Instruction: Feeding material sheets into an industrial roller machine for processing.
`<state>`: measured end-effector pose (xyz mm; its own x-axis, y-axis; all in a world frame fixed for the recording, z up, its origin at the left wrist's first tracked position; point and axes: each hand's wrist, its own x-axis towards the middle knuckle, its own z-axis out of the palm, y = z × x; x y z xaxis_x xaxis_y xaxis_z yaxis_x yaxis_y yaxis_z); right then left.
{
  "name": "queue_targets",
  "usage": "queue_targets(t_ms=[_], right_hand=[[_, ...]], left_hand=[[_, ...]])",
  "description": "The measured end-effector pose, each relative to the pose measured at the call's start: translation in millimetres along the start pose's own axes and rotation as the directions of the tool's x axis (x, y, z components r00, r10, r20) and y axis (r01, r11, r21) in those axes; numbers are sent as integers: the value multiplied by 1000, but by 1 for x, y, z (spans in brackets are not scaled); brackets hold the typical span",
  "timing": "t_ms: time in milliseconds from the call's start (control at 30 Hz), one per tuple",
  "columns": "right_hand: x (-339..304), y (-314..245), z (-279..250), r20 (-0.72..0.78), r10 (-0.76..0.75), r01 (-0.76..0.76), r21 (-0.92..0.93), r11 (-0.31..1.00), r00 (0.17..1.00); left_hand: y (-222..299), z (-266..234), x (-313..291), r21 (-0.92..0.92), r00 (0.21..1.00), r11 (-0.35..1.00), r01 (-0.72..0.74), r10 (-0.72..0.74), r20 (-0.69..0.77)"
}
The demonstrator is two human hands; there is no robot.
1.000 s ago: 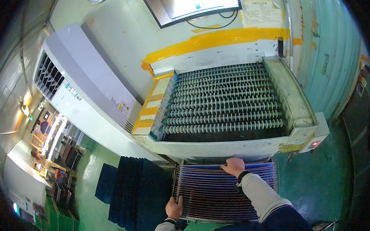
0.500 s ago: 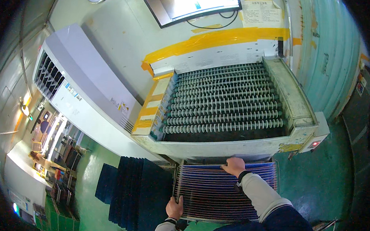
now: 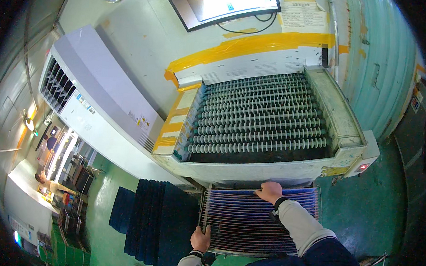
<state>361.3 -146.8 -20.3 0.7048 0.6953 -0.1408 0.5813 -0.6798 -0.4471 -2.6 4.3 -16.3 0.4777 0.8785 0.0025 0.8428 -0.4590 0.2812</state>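
A wire rack [image 3: 204, 213] holds several thin blue-purple panels [image 3: 247, 225] standing in close parallel rows below the machine's front edge. At the rack's near left side, my left hand [image 3: 200, 239] is closed round its edge, thumb up. My right hand [image 3: 270, 192] reaches across to the far row and has its fingers closed at a panel's top edge; its fingertips are partly hidden. Just left of the rack stand dark blue sheets [image 3: 147, 220], close together on edge.
Ahead stands a machine [image 3: 249, 169] with rows of white disc rollers [image 3: 261, 121] in its bed. A red-lit switch box [image 3: 364, 161] sits at its right corner. Left is a tall white air-conditioner-like cabinet [image 3: 105, 85]. A monitor [image 3: 223, 10] hangs above. Another person [image 3: 54, 185] is far left.
The view has shifted very slightly. Both hands hold the same places on the rack and panels; the far person has moved a little.
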Motion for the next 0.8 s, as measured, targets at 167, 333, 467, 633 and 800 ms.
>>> queue_targets(t_ms=[167, 333, 467, 633, 800], right_hand=[[0, 4, 2, -18, -14, 14, 0, 1000, 1000], [0, 2, 3, -13, -19, 19, 2, 1000, 1000], [3, -1, -2, 111, 22, -20, -20, 1000, 994], [2, 2, 2, 6, -9, 9, -12, 1000, 1000], [2, 3, 4, -5, -12, 12, 10, 1000, 1000]], left_hand=[[2, -2, 2, 3, 998, 1000, 19, -19, 54], [-5, 4, 2, 20, 1000, 1000, -3, 3, 17], [-8, 6, 2, 18, 1000, 1000, -21, 21, 11], [-3, 3, 1, 9, 1000, 1000, -15, 15, 7], [-3, 1, 1, 3, 1000, 1000, -9, 9, 16]])
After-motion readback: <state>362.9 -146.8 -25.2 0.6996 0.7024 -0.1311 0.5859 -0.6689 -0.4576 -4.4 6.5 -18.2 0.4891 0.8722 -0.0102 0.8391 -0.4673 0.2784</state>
